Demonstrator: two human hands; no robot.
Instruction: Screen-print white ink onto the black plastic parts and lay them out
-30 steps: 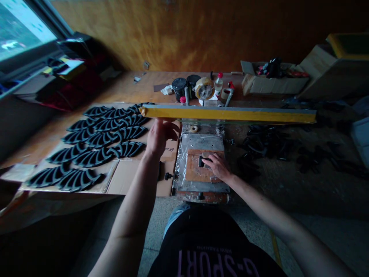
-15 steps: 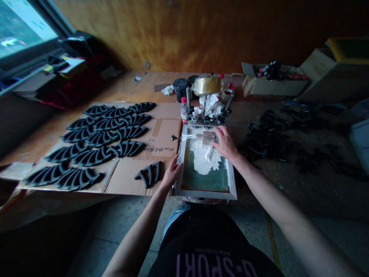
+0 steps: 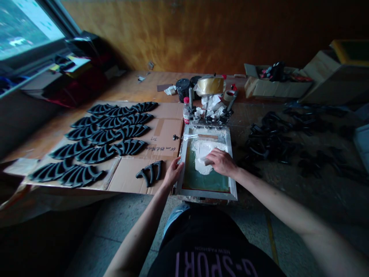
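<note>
A metal-framed screen (image 3: 234, 188) with a green mesh lies in front of me, and thick white paste (image 3: 201, 148) is spread over its upper middle. My right hand (image 3: 220, 162) is closed on a small flat scraper (image 3: 205, 161), whose edge rests in the paste. My left hand (image 3: 174, 172) holds the left edge of the frame, fingers along its side. Just left of it, a black curved part with several prongs (image 3: 150, 174) lies on cardboard.
Rows of black ribbed parts (image 3: 95, 154) cover the cardboard (image 3: 165, 134) at left. Behind the frame are a clamp stand (image 3: 209, 86), a red-capped bottle (image 3: 186, 111) and a black tub (image 3: 183, 89). Dark parts (image 3: 262, 138) are piled at right, below an open box (image 3: 276, 86).
My right hand has moved from the top of the screen down toward me, bringing the scraper into the paste and tilting it. My left hand has stayed at the frame's left edge.
</note>
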